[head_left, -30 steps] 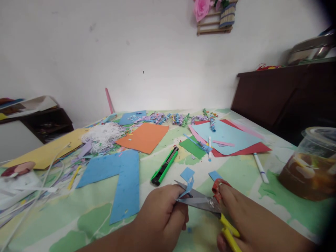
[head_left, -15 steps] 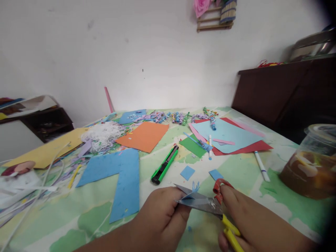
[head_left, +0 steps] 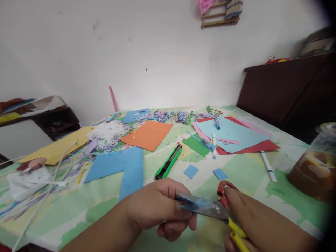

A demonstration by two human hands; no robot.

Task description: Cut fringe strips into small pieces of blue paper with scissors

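My left hand (head_left: pixel 160 206) pinches a small fringed piece of blue paper (head_left: pixel 195 203) low in the middle of the view. My right hand (head_left: pixel 252 224) grips scissors (head_left: pixel 212 207) with red and yellow handles. Their grey blades point left and lie against the blue piece. Both hands hover just above the green-patterned table (head_left: pixel 86 210). Two small blue paper squares (head_left: pixel 191 171) lie on the table just beyond the scissors.
A green utility knife (head_left: pixel 169 162) lies behind my hands. An L-shaped blue sheet (head_left: pixel 123 168), orange sheet (head_left: pixel 148 134), yellow sheet (head_left: pixel 60 147), a red and light-blue stack (head_left: pixel 233 134), white pens (head_left: pixel 268 165), curled strips (head_left: pixel 181 116) and shreds (head_left: pixel 107 133) cover the table. A plastic cup of brown drink (head_left: pixel 313 168) stands at right.
The scissor blades have closed over the blue piece, whose fringe now lies flat instead of standing up. The view has shifted slightly, so everything on the table sits a bit further right.
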